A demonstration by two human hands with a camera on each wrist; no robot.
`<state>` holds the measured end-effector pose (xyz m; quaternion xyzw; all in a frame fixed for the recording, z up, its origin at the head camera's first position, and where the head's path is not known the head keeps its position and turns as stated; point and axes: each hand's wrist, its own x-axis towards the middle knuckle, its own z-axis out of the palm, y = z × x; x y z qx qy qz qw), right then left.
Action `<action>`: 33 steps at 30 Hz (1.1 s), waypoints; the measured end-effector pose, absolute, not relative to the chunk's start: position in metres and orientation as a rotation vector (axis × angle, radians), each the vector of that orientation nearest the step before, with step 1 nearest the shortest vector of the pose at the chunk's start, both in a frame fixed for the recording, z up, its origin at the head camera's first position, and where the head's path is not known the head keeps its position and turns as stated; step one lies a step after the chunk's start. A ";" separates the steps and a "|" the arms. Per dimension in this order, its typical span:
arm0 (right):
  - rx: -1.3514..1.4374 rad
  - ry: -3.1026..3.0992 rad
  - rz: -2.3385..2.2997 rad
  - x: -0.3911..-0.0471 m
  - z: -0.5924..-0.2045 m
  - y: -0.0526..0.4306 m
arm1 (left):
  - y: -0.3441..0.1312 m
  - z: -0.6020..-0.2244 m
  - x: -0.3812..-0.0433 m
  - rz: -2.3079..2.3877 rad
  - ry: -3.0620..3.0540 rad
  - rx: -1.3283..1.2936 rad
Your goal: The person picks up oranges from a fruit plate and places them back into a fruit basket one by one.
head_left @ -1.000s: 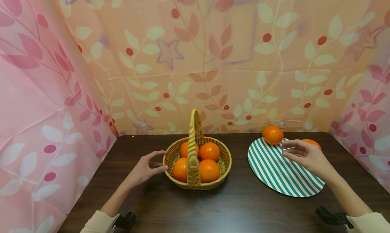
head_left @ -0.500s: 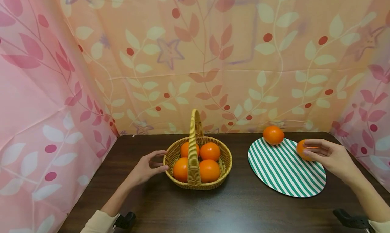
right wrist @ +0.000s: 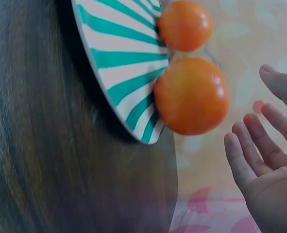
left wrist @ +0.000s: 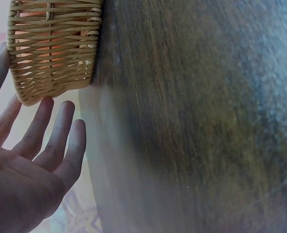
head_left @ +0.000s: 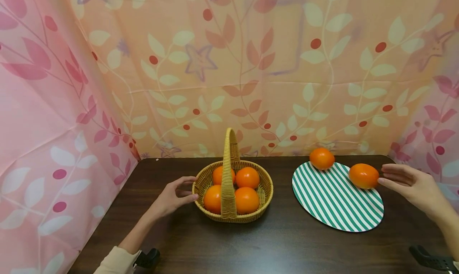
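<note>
A wicker basket (head_left: 267,188) with a tall arched handle stands on the dark table, with several glossy round orange fruits (head_left: 247,178) inside. My left hand (head_left: 170,200) is at the basket's left side, its fingers spread and touching the wicker wall. In the left wrist view those fingers (left wrist: 60,128) look only lightly bent. On the right lies a flat oval green-and-white striped mat (head_left: 333,202). One orange fruit (head_left: 363,176) sits on its right edge, another (head_left: 321,159) at its far edge. My right hand (head_left: 417,186) is just right of the nearer fruit, fingers extended, holding nothing.
Patterned cloth (head_left: 251,67) hangs behind the table (head_left: 279,242) and at both sides. A black strap mount (head_left: 147,259) is on the left wrist, and another (head_left: 430,260) on the right.
My right hand has moved right, from over the striped mat past the right-hand fruit, which is now uncovered. The left hand and basket have stayed in place.
</note>
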<state>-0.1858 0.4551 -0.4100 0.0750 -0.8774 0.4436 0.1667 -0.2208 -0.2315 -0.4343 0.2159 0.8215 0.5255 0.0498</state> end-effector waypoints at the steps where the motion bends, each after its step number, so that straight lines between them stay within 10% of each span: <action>1: 0.198 -2.513 1.248 -0.186 -0.412 0.457 | -0.231 -0.434 -0.221 1.599 2.503 0.659; 33: 0.254 -2.867 1.153 -0.226 -0.429 0.464 | -0.232 -0.436 -0.222 1.593 2.511 0.709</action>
